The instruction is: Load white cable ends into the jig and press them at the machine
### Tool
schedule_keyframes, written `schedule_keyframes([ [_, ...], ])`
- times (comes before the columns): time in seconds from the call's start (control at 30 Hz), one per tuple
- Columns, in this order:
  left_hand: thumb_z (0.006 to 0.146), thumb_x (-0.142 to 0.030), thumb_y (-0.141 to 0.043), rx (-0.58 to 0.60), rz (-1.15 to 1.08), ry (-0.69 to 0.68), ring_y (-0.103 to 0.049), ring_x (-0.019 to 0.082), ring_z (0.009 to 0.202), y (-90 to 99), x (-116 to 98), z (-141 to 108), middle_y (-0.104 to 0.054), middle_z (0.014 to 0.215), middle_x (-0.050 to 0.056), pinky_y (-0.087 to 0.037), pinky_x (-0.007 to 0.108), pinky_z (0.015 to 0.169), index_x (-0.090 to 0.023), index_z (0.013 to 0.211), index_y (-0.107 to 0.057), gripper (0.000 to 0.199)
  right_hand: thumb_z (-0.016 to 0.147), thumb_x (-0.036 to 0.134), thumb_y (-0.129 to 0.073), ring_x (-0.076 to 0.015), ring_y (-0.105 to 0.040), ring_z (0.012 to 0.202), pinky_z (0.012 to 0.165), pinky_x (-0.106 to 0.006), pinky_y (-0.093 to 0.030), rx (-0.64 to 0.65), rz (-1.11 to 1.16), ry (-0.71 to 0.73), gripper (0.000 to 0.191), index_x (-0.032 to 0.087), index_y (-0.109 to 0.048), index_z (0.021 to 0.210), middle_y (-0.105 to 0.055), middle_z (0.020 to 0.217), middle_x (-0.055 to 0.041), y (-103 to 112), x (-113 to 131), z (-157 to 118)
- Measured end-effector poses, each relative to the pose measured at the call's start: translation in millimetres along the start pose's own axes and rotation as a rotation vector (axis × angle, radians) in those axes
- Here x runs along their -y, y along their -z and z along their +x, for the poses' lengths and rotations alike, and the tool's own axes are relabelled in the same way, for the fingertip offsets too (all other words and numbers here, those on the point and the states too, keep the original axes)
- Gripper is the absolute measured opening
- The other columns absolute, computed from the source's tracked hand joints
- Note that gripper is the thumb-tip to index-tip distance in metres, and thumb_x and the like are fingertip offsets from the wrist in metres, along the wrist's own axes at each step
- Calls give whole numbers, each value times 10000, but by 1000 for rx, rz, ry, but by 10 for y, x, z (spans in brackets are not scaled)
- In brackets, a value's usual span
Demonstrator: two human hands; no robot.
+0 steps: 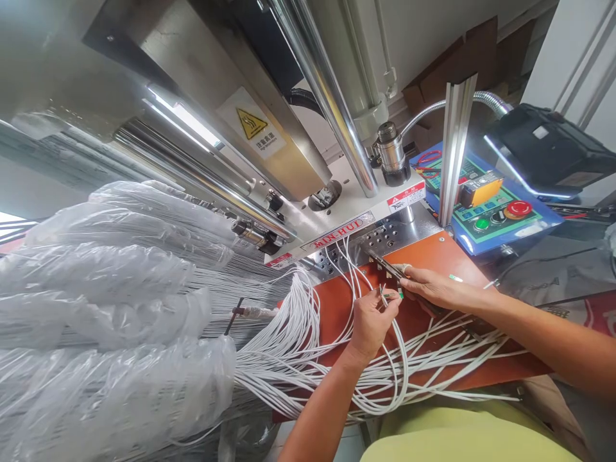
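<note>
Positioning seems the step in hand: right of frame centre, my left grip (370,319) pinches a small green piece (399,294) by slim white cables (403,359); my right grip (428,286) clasps a narrow dark metal bar (386,265). The next move likely calls for careful alignment.

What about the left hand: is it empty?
No, the left hand holds white cable above the reddish-brown board.
</note>
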State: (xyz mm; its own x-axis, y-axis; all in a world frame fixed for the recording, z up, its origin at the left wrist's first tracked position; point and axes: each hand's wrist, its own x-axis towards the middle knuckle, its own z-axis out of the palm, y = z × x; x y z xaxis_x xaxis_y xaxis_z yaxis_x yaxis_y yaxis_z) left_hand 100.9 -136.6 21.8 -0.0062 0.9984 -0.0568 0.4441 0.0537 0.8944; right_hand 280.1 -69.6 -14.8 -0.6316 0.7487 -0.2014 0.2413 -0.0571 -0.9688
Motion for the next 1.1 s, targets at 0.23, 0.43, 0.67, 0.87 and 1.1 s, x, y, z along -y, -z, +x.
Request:
schedule_keyframes([
  [0.23, 781, -262, -665, -41, -32, 21, -625, 143, 663, -34, 68, 29, -718, 776, 31, -509, 250, 665, -172, 801, -730, 112, 877, 542, -468, -254, -563, 963, 887, -376, -451, -45, -101, 67, 455, 219, -545, 1189, -633, 999, -57, 5, 94, -19],
  [0.43, 770, -275, -695, 17, -96, 81, -617, 132, 664, 24, 115, 82, -704, 759, 23, -505, 247, 685, -157, 794, -726, 124, 857, 619, -489, -219, -566, 836, 750, -327, -467, 13, -145, 17, 506, 219, -516, 1166, -634, 945, -44, 15, 167, -65],
  [0.67, 836, -392, -652, 92, -477, 204, -651, 194, 979, 99, 83, 18, -721, 996, 100, -475, 330, 949, -138, 1047, -702, 335, 844, 523, -543, -189, -553, 759, 649, -308, -422, -52, -253, -16, 346, 220, -425, 963, -589, 846, -10, -84, 112, -39],
  [0.87, 910, -484, -521, -86, -587, 225, -591, 141, 795, 133, 34, -35, -656, 849, 51, -481, 275, 811, -161, 1149, -677, 431, 872, 497, -528, -210, -571, 843, 740, -337, -428, -45, -302, 15, 329, 231, -409, 1025, -598, 950, -32, -90, 93, -32],
  [1.1, 869, -402, -610, -134, -421, 171, -517, 98, 658, 199, 31, 3, -688, 815, 39, -438, 227, 702, -152, 1129, -632, 361, 877, 527, -522, -204, -563, 773, 689, -340, -428, -36, -307, -5, 342, 228, -417, 1007, -592, 883, -26, -96, 65, -35],
])
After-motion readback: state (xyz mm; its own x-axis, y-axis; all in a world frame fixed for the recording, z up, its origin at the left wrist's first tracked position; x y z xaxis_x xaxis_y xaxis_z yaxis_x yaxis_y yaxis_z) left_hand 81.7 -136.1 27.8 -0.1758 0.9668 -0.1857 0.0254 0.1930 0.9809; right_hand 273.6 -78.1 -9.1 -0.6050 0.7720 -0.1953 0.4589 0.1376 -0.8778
